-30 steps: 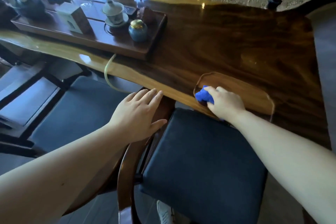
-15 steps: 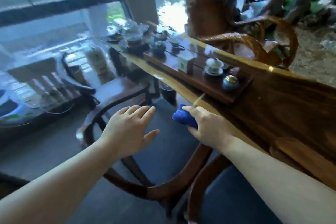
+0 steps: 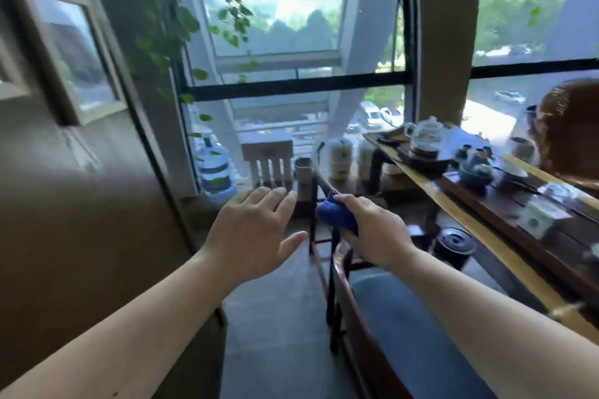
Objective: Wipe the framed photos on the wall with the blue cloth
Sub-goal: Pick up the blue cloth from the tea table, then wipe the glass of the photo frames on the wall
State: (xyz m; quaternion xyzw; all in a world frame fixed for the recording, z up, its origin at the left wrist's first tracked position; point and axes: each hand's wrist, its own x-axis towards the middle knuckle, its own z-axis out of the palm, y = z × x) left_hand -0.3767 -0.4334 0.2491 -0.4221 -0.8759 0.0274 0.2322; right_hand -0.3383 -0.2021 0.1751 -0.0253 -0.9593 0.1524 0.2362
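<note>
Since the earlier frame, the view has been swung up and to the left: the dark wooden worktop point(image 3: 505, 246), previously beneath both hands, is now seen to the right of the right hand point(image 3: 376, 230), and a wall with framed photos has been brought into view up and to the left of the left hand point(image 3: 252, 230). The blue cloth point(image 3: 335, 215) is held bunched into a soft wad in the right hand, whose fingers are closed around it; only its forward end is left showing past the knuckles. Such a grip is judged to keep the cloth compact for carrying, not yet spread for wiping. The left hand is held flat, fingers apart and palm down, grasping nothing; it is probably raised for balance or to steady a frame.

The nearer framed photo point(image 3: 73, 52) is shown as a pale, flat-moulded rectangle with glossy glazing in which window light is reflected; a corner of a second frame point(image 3: 9, 74) is cut by the left edge. Both are well apart from the cloth, so no wiping is judged begun. A dark chair point(image 3: 398, 317) with a blue-grey padded seat lies below the right hand. Glazed and glass tea ware point(image 3: 424, 134) is set on the worktop beyond it, blurred.
</note>
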